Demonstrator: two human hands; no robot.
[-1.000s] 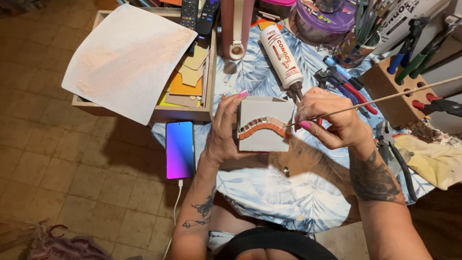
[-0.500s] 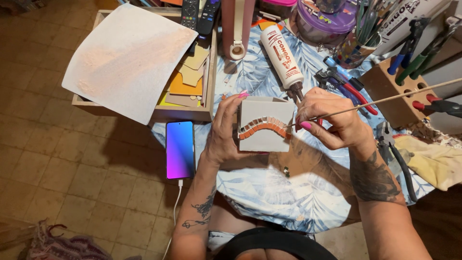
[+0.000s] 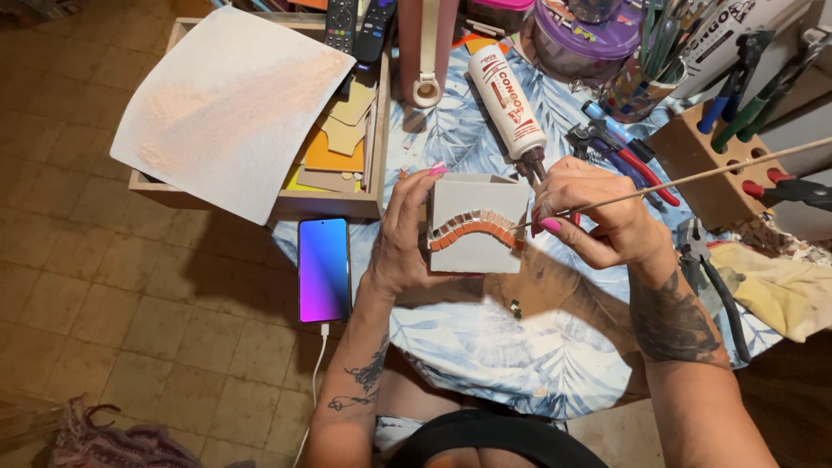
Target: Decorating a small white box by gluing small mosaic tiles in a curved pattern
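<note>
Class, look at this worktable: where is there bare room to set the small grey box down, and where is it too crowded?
Bare cloth lies on the near part of the table, between the phone and the right hand's forearm, below the box held by the left hand. The far edge is crowded: glue bottle, pliers, wooden tray.

Round table under a leaf-print cloth

The table carries a glowing phone, a wooden tray of card scraps, a white glue bottle, pliers and a yellow rag.

No change can be made out: the box and stick are held just as before.
</note>
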